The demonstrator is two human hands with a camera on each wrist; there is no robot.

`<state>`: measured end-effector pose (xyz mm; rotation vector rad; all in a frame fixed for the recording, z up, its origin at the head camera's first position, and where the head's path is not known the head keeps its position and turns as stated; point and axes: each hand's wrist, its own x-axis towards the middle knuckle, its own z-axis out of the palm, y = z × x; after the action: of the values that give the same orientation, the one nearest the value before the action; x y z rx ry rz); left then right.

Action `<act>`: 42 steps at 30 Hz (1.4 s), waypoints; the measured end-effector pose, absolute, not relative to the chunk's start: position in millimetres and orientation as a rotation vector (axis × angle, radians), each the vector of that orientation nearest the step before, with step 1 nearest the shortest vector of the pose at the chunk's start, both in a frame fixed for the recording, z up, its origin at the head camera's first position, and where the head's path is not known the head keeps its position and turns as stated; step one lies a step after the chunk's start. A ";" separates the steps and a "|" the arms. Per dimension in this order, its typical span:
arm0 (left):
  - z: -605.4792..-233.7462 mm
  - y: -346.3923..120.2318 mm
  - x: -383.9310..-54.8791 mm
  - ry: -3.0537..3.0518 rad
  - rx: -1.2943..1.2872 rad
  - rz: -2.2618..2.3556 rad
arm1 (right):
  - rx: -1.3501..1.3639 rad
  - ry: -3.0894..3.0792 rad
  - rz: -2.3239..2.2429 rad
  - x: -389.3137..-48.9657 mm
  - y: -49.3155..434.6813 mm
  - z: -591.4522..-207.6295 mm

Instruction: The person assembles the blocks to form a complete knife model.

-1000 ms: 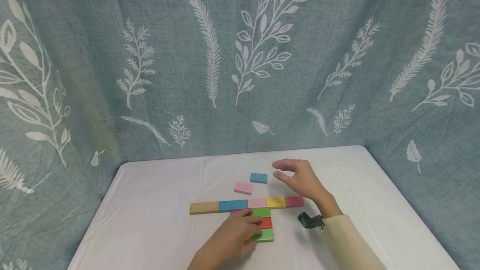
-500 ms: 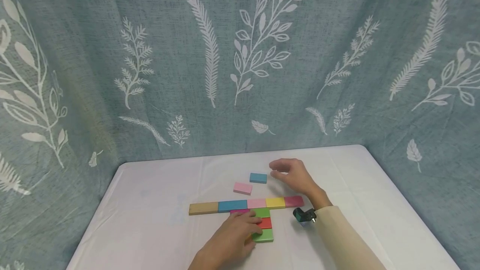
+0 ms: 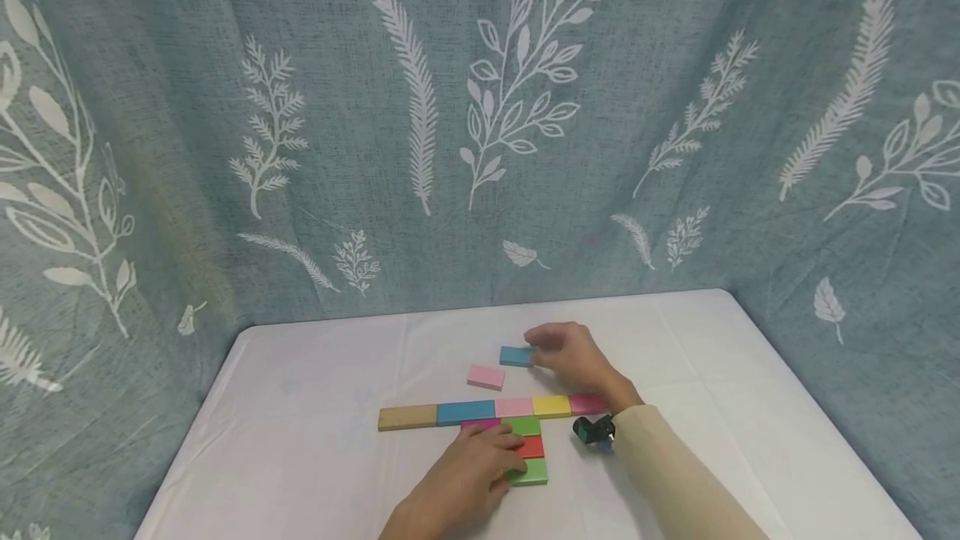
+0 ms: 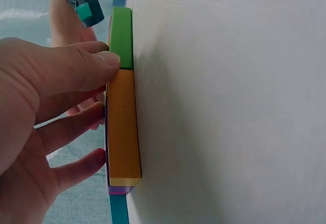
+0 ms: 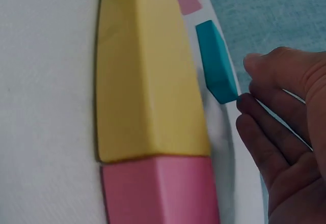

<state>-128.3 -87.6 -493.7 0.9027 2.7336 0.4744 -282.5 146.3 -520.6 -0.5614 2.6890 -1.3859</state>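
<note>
on the white-covered table [image 3: 300, 407], toward the far side, a loose blue blk [image 3: 515, 356] lies flat; the r hand [image 3: 573, 357] is at its right end, fingers loosely bent & not clenched round it; can't tell if a fingertip touches. a loose pink blk [image 3: 486, 377] lies just left & nearer the person, slightly angled. nearer still, a row runs l to r, ends touching: tan blk [image 3: 407, 417], longer blue blk [image 3: 465, 412], pale pink blk [image 3: 513, 407], yellow blk [image 3: 551, 406], dk pink blk [image 3: 587, 404], the last partly hidden by the r wrist [image 3: 621, 392]. on the near side of the row's middle is a cluster: magenta blk [image 3: 480, 423], upper green blk [image 3: 521, 425], red blk [image 3: 534, 446], lower green blk [image 3: 536, 472], plus orange blk [image 4: 123, 127]. l hand [image 3: 472, 469] rests on this cluster, fingers spread & fairly straight, thumb on the near side where lower green meets orange; touching, not clasping. small black-&-green device [image 3: 595, 430] by the r wrist, next to a beige sleeve [image 3: 675, 473]. leaf-print curtain [image 3: 480, 257] behind.
</note>
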 end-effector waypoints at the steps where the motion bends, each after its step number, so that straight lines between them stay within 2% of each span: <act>1: -493.5 -87.6 -128.1 2.736 0.908 0.475 | -0.558 2.686 -1.377 -282.3 145.2 -521.0; 18: -496.8 -87.9 -127.3 2.766 0.940 0.487 | -0.554 2.732 -1.261 -282.0 139.2 -521.8; 28: -496.8 -86.1 -128.1 2.760 0.932 0.503 | -0.586 2.833 -1.332 -272.9 153.7 -518.3; 35: -497.4 -88.6 -128.3 2.791 0.996 0.547 | -0.546 2.869 -1.426 -246.0 173.8 -508.7; 42: -495.7 -90.8 -128.2 2.752 0.923 0.579 | -0.432 2.818 -1.529 -204.6 191.2 -505.5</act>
<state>-128.2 -90.8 -495.7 0.9227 2.7517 0.5789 -204.6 191.2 -505.5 -0.4324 2.8180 -1.5294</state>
